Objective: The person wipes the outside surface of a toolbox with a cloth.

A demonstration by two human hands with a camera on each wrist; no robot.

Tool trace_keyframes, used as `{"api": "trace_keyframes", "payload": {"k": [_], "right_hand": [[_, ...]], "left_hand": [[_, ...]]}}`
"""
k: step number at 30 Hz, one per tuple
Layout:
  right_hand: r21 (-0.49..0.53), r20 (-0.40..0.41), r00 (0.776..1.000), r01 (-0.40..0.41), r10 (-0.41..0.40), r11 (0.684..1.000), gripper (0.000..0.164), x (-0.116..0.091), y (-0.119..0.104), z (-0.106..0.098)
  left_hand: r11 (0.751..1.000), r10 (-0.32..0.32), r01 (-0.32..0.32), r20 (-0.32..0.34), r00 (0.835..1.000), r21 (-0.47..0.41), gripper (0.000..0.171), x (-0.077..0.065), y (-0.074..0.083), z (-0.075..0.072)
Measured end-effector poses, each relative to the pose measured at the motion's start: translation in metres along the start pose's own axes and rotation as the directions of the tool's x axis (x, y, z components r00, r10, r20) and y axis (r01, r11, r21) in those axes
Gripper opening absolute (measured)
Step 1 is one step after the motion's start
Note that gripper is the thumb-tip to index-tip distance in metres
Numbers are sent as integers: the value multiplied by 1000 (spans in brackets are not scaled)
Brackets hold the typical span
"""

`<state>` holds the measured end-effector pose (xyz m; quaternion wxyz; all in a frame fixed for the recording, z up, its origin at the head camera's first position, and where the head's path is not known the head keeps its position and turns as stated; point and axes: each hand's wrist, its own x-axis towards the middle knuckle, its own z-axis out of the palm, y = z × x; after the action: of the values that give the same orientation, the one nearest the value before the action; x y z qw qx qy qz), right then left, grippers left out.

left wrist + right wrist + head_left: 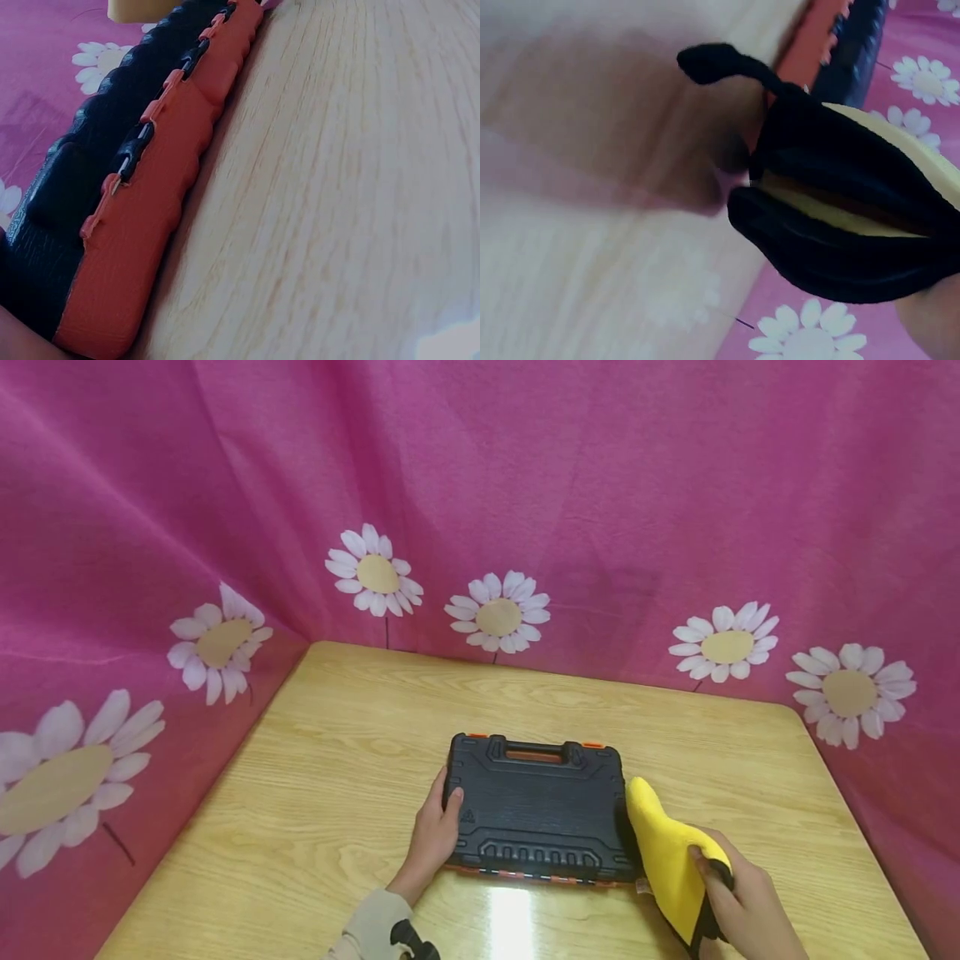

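A black plastic carrying case [540,810] with orange trim lies flat on the table, its handle toward the far side. My left hand [435,831] grips the case's left edge, thumb on top of the lid. In the left wrist view, the hinged side [142,240] shows a black upper half and an orange lower half. My right hand [750,893] holds a folded yellow cloth [667,852] with black edging against or just beside the case's right side. From the right wrist, its thick black folds [840,157] and a dangling black end show.
The light wooden table [360,718] reaches back to a pink curtain [600,485] printed with white daisies, which hangs behind it and along both sides. A bright light reflection lies on the tabletop in front of the case.
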<state>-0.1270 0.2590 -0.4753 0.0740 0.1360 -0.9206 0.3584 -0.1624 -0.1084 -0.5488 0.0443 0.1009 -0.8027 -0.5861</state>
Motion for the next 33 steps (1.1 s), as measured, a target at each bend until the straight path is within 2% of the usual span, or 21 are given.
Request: {"api": "trace_keyframes", "payload": {"k": [4, 12, 18, 21, 25, 27, 29, 31, 33], "right_hand": [[-17, -50, 997, 60, -60, 998, 23, 7, 0, -9], [-27, -116, 991, 69, -72, 997, 23, 15, -4, -23], [-36, -162, 984, 73, -78, 997, 24, 18, -8, -32], [-23, -177, 979, 101, -103, 995, 25, 21, -12, -35], [7, -184, 971, 154, -150, 988, 27, 23, -21, -36], [24, -175, 969, 179, -172, 984, 28, 23, -26, -36], [43, -162, 968, 200, -191, 979, 30, 23, -32, -37], [60, -147, 967, 221, -210, 973, 32, 23, -38, -37], [80, -131, 967, 232, -221, 969, 33, 22, -42, -37]], "left_hand": [[1000, -13, 13, -11, 1000, -3, 56, 0, -1, 1], [1000, -12, 11, -21, 1000, -25, 56, 1, 1, 1], [1000, -11, 11, -31, 999, -7, 55, 4, 6, -2], [1000, 27, -27, -63, 998, -5, 54, 7, 13, -4], [993, 97, -101, -77, 992, -57, 52, 11, 30, -4], [986, 133, -137, -52, 990, -97, 51, 12, 40, -3], [976, 171, -169, 2, 985, -140, 52, 11, 50, -1], [963, 206, -186, 90, 974, -194, 55, 9, 58, 1], [956, 231, -182, 203, 952, -232, 62, 6, 64, 4]]}}
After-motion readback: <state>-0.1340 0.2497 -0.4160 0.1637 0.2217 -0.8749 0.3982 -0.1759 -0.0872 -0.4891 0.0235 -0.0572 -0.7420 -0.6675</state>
